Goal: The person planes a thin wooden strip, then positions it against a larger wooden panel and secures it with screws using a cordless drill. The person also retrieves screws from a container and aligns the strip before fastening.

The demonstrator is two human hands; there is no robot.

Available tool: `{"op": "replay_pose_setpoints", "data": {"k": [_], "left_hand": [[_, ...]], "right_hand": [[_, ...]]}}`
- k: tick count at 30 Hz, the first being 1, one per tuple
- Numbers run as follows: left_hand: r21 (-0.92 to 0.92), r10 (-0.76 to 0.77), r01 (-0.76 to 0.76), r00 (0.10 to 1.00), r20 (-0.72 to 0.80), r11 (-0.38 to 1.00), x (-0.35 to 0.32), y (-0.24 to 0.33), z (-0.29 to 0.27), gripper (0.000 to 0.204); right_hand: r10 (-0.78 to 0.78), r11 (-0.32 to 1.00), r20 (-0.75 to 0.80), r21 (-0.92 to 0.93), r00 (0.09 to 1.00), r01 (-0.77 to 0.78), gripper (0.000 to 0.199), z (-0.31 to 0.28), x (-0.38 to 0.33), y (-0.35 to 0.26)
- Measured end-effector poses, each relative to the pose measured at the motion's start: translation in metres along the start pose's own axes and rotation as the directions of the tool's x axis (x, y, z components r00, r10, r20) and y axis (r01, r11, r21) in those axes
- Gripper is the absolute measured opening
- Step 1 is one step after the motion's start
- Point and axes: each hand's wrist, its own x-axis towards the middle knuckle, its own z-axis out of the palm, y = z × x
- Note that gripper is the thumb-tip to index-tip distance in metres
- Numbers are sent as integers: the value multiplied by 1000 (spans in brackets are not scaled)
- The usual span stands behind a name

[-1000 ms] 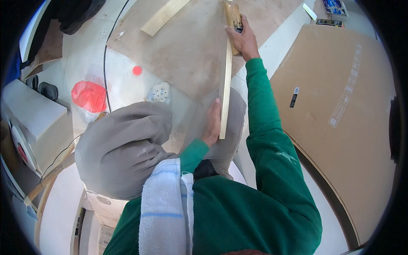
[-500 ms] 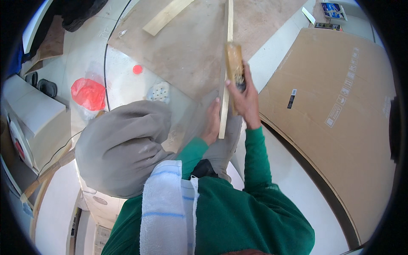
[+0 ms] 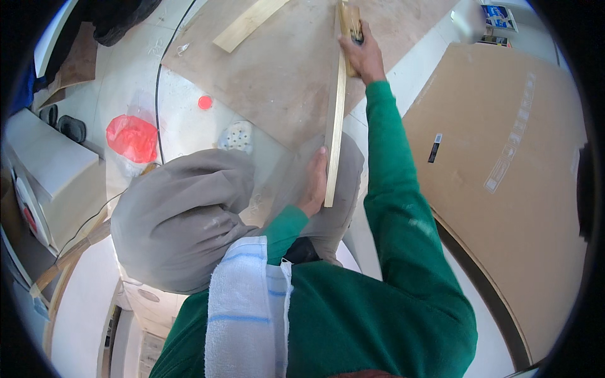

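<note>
A long, pale wooden strip [image 3: 335, 145] runs away from me, its near end over my right thigh. My left hand [image 3: 315, 181] is closed on the left side of that near end, with most of its fingers hidden. Far along the strip, my right hand [image 3: 365, 55] grips a wooden hand plane [image 3: 351, 22], which rests on the strip with its front close to the upper edge of the view. Curled shavings show in the plane's opening.
A brown board [image 3: 271, 82] covers the floor ahead, with a short plank [image 3: 249, 25] lying on it. To the left are a red plastic bag [image 3: 132, 138], a red lid [image 3: 205, 103] and a black cable [image 3: 157, 88]. A large cardboard sheet [image 3: 498, 189] takes up the right side.
My right hand has pushed the plane forward along the strip, and that arm is now stretched out. My left hand has stayed at the near end.
</note>
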Motion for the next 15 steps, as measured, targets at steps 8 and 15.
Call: {"op": "replay_pose_setpoints", "data": {"k": [8,15], "left_hand": [[-37,-125,127,991,41,991,-8,16,-1,52],[-54,-57,61,996,67,997,-4,11,0,52]], "right_hand": [[98,960,-66,270,993,-77,80,-20,9,2],[74,980,45,179,996,-81,92,-34,-194,-48]]}}
